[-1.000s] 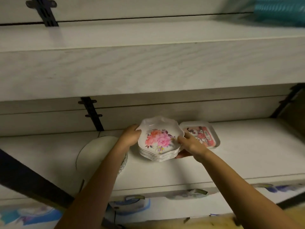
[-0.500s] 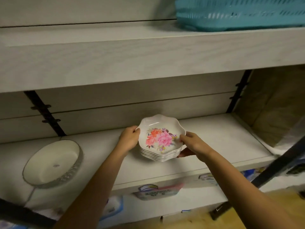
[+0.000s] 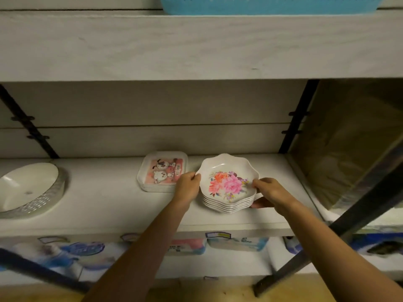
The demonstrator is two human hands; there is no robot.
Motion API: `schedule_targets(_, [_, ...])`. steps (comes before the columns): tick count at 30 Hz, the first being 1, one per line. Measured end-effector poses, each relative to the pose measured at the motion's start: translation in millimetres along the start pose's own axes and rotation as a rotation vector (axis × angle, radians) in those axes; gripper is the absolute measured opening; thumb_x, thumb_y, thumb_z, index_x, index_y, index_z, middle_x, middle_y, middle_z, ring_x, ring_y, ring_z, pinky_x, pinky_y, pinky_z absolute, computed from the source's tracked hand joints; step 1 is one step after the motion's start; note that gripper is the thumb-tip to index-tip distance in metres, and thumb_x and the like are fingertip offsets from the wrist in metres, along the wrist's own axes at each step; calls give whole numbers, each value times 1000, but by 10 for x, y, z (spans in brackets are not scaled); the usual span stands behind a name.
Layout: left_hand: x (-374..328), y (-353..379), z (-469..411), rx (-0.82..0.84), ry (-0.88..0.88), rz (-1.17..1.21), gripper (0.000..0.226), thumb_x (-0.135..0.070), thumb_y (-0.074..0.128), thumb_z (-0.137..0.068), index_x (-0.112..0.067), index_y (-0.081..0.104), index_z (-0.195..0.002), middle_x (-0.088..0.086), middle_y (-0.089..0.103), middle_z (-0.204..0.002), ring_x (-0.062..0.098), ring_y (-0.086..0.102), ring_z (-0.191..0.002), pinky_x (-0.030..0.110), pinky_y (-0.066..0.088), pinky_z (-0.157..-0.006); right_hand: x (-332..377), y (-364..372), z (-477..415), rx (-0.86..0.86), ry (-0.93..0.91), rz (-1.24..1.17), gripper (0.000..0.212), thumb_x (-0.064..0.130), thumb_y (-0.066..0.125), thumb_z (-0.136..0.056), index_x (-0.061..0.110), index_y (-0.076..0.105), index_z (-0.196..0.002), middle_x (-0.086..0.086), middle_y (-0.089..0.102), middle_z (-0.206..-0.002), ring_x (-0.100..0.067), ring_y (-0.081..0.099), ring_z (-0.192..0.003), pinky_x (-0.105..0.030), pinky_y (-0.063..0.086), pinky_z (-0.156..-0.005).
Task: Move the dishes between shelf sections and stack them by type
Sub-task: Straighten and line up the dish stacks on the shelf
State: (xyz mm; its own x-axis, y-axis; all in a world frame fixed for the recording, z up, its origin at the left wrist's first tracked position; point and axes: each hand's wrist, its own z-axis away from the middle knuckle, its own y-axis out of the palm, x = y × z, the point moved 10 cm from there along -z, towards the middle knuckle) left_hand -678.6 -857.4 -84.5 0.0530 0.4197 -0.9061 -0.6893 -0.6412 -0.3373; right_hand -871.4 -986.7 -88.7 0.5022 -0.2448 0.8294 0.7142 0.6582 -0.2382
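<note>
A stack of several white scalloped dishes with a pink flower print (image 3: 227, 184) sits at the right end of the white shelf (image 3: 109, 205). My left hand (image 3: 187, 185) grips the stack's left rim. My right hand (image 3: 267, 191) grips the right side, thumb on the top rim and fingers under the bottom dish. Just left of it lies a stack of several square dishes with a cartoon dog print (image 3: 162, 171), partly hidden behind my left hand.
A white round dish in a ribbed clear rim (image 3: 28, 188) lies at the shelf's left end. A blue basket (image 3: 261, 5) stands on the shelf above. Black uprights (image 3: 296, 118) and a diagonal brace (image 3: 349, 223) frame the right side. Printed packages fill the lower shelf.
Both hands have carried the floral stack to the right along the shelf, past the square dishes, which now lie to its left. The view has shifted right.
</note>
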Motion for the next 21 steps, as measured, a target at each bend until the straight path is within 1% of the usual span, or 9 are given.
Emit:
schedule_targets(5, [39, 226, -44, -15, -24, 4, 22, -16, 42, -95, -8, 60, -85, 13, 60, -86, 22, 53, -80, 32, 38, -70, -201, -124, -145, -21, 34, -50, 29, 17, 51, -92, -2, 51, -114, -12, 58, -90, -28, 62, -68, -28, 58, -44])
schedule_targets(8, [61, 317, -71, -19, -40, 0, 22, -16, 40, -96, -8, 60, -87, 14, 61, -89, 23, 53, -82, 32, 38, -71, -313, -153, -234, -36, 59, -61, 34, 17, 50, -92, -4, 52, -118, -21, 61, -106, -32, 63, -76, -30, 59, -47])
schedule_targets(12, [92, 321, -103, -47, -38, -41, 23, -16, 38, -96, -6, 56, -87, 13, 57, -87, 22, 49, -81, 29, 36, -68, -332, -150, -305, -47, 42, -14, 33, 19, 50, -92, -2, 53, -118, -24, 61, -116, -37, 65, -94, -35, 59, -58])
schedule_targets(14, [71, 332, -98, -21, -34, -76, 27, -16, 37, -97, -2, 59, -96, 15, 59, -93, 21, 50, -84, 29, 37, -70, -298, -148, -286, -37, 43, 27, 35, 21, 49, -93, -1, 52, -120, -24, 60, -119, -36, 63, -95, -37, 58, -65])
schedule_targets(15, [64, 327, -77, -7, -29, -96, 29, -16, 37, -97, 0, 60, -104, 17, 61, -99, 21, 51, -86, 28, 38, -71, -285, -153, -273, -47, 41, 66, 39, 24, 49, -93, 0, 49, -124, -23, 58, -122, -36, 62, -99, -42, 57, -74])
schedule_targets(17, [12, 251, -45, -22, 14, -150, 33, -16, 39, -97, 0, 58, -118, 17, 62, -117, 23, 55, -99, 27, 42, -79, -141, -237, -246, -153, -45, 257, 50, 29, 49, -93, 2, 40, -134, -22, 46, -135, -38, 53, -115, -47, 47, -98])
schedule_targets(18, [-36, 158, -31, -60, 44, -185, 34, -17, 41, -96, -1, 57, -122, 15, 60, -124, 24, 56, -108, 28, 42, -88, 18, -279, -198, -232, -130, 353, 54, 29, 50, -93, 3, 35, -138, -21, 38, -142, -38, 48, -122, -45, 41, -104])
schedule_targets(19, [-85, 42, -27, -110, 78, -218, 34, -17, 44, -95, -2, 56, -124, 14, 59, -128, 26, 54, -116, 31, 42, -95, 208, -296, -120, -304, -235, 410, 55, 27, 51, -92, 4, 34, -140, -19, 32, -145, -37, 44, -126, -43, 36, -106])
schedule_targets(21, [-162, -222, -33, -212, 143, -264, 32, -16, 48, -93, -4, 59, -120, 14, 59, -127, 29, 54, -118, 37, 43, -102, 540, -225, 42, -386, -419, 451, 52, 18, 53, -91, 3, 38, -138, -18, 33, -143, -35, 40, -129, -40, 32, -108])
